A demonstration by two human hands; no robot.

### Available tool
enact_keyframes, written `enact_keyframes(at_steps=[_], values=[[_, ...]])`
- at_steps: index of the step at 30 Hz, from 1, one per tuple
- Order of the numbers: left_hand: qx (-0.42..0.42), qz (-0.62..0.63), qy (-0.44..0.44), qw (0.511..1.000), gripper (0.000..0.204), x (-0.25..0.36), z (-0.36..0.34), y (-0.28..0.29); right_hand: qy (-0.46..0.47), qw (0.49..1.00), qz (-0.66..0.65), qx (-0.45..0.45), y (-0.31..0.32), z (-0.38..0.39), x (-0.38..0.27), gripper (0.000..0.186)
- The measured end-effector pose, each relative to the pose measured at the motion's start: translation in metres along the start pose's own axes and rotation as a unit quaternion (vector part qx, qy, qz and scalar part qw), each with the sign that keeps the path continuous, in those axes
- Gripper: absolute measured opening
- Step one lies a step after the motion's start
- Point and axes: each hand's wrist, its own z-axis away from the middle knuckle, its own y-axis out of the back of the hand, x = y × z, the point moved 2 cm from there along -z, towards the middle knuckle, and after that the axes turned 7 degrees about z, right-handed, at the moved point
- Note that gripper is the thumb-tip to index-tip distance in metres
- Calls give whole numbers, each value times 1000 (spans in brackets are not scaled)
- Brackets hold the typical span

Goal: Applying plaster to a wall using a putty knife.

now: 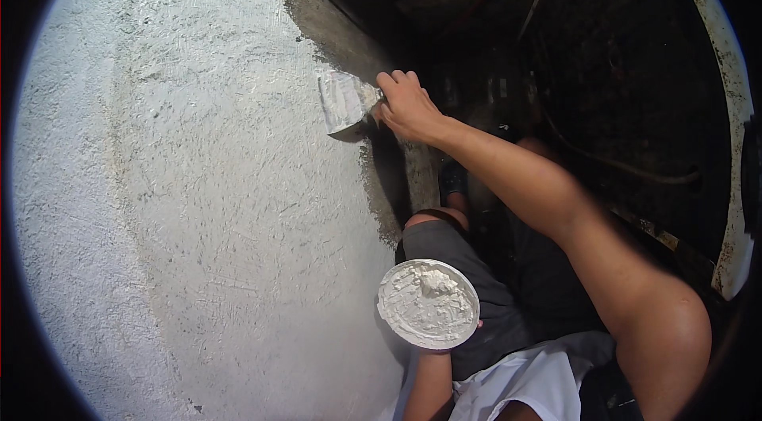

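Note:
My right hand (409, 107) is closed around the handle of a wide putty knife (344, 105). Wet white putty coats its blade, which lies against the wall (238, 183) where the white coat meets a bare grey strip. Lower down, my left hand (480, 324) holds up a round, shallow white lid (381, 311) from beneath. Only a fingertip shows at its right rim; the other fingers are hidden. Thick white putty (429, 302) is spread unevenly over the lid, heaped near its middle. The lid is apart from the putty knife, in front of my grey shorts.
Along the wall's right edge runs a bare grey strip (385, 207). My knee (436, 219) is close beside it. To the right are a dark recess, a thin hose (635, 171) and a pale, rust-spotted curved rim (734, 64). Wooden pieces stand at the far top.

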Motion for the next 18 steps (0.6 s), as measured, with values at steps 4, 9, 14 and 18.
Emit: enact_keyframes(at_steps=[4, 9, 14, 18], values=[[-5, -15, 18, 1000, 109, -1, -2, 1, -43, 998, 34, -12, -1, 3, 10, 30], [13, -31, 13, 999, 108, 0, -3, 2, -74, 996, 39, 34, -9, 5, 31, 30], [9, -27, 10, 1000, 108, 3, -1, 4, 7, 998, 27, 62, 11, 0, -10, 30], [3, -24, 16, 1000, 108, 2, -3, 5, -10, 995, 88, 41, 10, -2, -3, 30]])
